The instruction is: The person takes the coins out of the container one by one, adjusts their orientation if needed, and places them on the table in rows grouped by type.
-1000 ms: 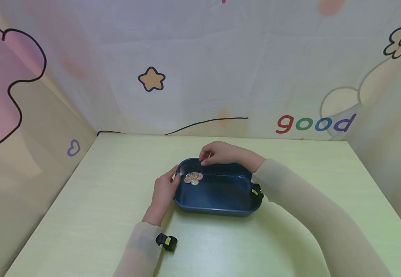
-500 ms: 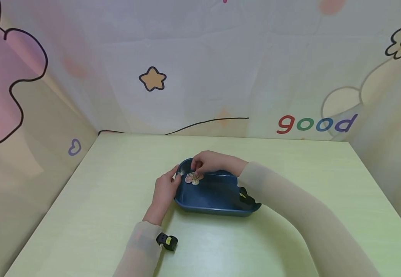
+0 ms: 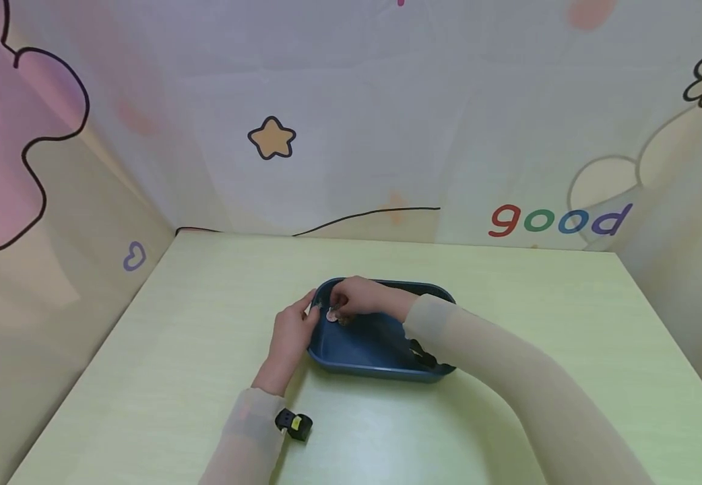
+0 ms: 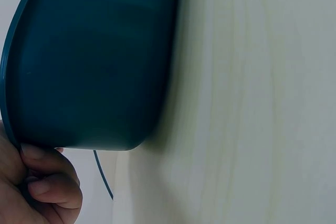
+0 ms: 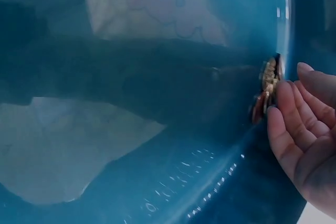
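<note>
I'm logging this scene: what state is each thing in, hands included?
Blue tray: upright, on the table.
Coins: bunched inside the tray near its left end, partly hidden.
Left hand: gripping the tray's left end.
Right hand: inside the tray, fingers at the coins; whether pinching is unclear.

Deep blue is worn by the tray [image 3: 357, 347], and inside it gold and rusty red are picked out on the small pieces [image 5: 269, 85]! Pale green, faintly streaked, is spread over the table [image 3: 145, 377]. Cream is sported by both sleeves [image 3: 508, 370]. The pale backdrop [image 3: 357, 121] is printed with a black-edged orange star [image 3: 272, 138], a purple heart [image 3: 135, 256] and the word "good" [image 3: 560, 221], spelled in red, green, blue and purple.
</note>
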A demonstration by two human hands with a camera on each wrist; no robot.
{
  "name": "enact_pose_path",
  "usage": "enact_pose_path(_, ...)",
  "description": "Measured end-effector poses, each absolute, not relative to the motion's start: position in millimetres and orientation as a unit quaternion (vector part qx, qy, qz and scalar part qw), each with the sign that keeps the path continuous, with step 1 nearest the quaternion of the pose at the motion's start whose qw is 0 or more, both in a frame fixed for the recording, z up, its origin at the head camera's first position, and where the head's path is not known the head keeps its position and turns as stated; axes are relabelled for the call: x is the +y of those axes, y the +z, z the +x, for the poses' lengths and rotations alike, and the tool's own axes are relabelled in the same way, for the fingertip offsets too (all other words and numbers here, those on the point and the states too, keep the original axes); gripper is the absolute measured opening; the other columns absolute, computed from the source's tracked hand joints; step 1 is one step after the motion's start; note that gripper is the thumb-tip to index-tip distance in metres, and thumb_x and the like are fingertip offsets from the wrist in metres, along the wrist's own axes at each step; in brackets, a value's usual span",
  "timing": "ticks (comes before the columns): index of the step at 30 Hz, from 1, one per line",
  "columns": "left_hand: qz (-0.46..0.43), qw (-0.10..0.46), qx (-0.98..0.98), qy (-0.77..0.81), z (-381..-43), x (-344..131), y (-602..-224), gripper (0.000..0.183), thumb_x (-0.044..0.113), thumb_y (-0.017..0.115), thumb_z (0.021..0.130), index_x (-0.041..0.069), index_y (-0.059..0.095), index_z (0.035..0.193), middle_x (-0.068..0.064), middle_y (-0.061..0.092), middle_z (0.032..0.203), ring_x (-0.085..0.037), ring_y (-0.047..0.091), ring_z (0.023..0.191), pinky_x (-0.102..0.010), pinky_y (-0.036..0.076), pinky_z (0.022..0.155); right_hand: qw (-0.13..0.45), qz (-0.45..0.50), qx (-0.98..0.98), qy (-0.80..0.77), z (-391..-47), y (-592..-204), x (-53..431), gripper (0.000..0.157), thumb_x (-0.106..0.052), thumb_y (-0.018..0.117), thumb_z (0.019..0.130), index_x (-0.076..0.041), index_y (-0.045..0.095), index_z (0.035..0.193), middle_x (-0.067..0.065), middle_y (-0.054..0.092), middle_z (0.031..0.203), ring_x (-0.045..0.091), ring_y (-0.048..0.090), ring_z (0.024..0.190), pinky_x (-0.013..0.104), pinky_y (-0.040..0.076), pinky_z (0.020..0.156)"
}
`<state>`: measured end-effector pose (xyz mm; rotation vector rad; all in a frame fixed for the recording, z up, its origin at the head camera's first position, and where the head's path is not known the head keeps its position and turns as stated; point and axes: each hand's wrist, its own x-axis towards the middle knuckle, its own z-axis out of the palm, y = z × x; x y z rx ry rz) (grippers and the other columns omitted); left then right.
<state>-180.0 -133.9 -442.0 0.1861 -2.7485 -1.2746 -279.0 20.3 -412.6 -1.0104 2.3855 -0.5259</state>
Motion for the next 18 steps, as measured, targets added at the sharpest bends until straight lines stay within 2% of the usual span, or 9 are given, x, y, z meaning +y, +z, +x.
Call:
enact_pose_path(7, 0.070, 0.039, -0.904, -0.421, -180, -133, -441, 0.045, 0.014, 0.054, 0.101, 0.006, 0.057, 0.146, 0.005, 0.034, 0.056, -0.011, 0.033, 0.050, -0.024, 0.028, 0.052, 0.253, -0.357, 0.877, -0.198, -281, -425, 16, 0.024, -0.023, 0.067, 0.099, -0.002, 0.070, 0.112, 0.009, 0.076, 0.090, 0.011, 0.065, 0.071, 0.024, 0.054, 0.068)
enact_pose_path(18, 0.068, 0.049, -0.901, -0.426, -181, -133, -442, 0.045, 0.013, 0.054, 0.100, 0.006, 0.058, 0.144, 0.006, 0.034, 0.055, -0.011, 0.031, 0.049, -0.025, 0.027, 0.052, 0.220, -0.354, 0.892, -0.174, -278, -428, 11, 0.012, -0.014, 0.070, 0.096, -0.003, 0.073, 0.100, 0.009, 0.075, 0.088, 0.011, 0.061, 0.069, 0.024, 0.050, 0.067)
